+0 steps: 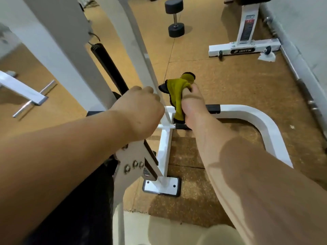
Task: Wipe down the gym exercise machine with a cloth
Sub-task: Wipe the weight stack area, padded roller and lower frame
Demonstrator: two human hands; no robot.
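The exercise machine has a white curved arm [134, 38] running down through the middle of the head view, and a white base frame [261, 121] bolted to the floor. My left hand [139, 110] grips the curved arm low down, fingers curled round it. My right hand [194, 105] holds a yellow-green cloth [178, 92] with dark edging, bunched in its fingers, just right of the arm and above the base frame's joint. Whether the cloth touches the metal I cannot tell.
A black dumbbell [174, 18] lies on the cork-coloured floor behind. A white bench stand [245, 48] sits at the back right with crumpled paper [267, 56] beside it. A barbell [299, 68] lies along the right wall. A black pad [108, 66] leans left of the arm.
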